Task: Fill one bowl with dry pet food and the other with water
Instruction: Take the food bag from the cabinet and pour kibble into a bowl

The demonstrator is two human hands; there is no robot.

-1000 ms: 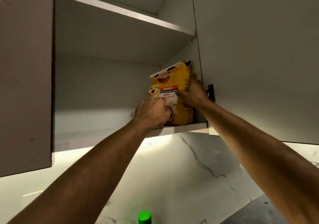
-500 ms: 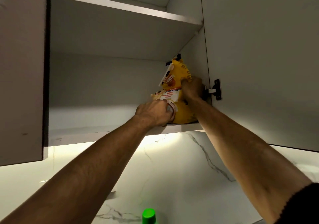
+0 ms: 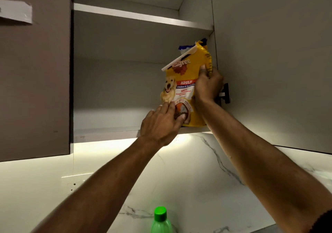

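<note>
A yellow bag of dry dog food [image 3: 186,74], with a dog's picture and a white clip across its folded top, stands at the right end of the lower shelf [image 3: 107,131] in an open wall cupboard. My right hand [image 3: 208,85] grips the bag's right edge near the top. My left hand [image 3: 161,123] presses against the bag's lower front, fingers spread on it. No bowls are in view.
The open cupboard door [image 3: 273,62] hangs on the right, its black hinge [image 3: 225,93] just behind my right hand. A closed brown door [image 3: 34,71] is at left. A green-capped bottle [image 3: 160,220] stands below, before a marble backsplash with a wall socket [image 3: 74,186].
The bag has turned so its front faces me again and sits more upright. My right hand has slid up its right edge, and my left hand's fingers have spread over its lower front.
</note>
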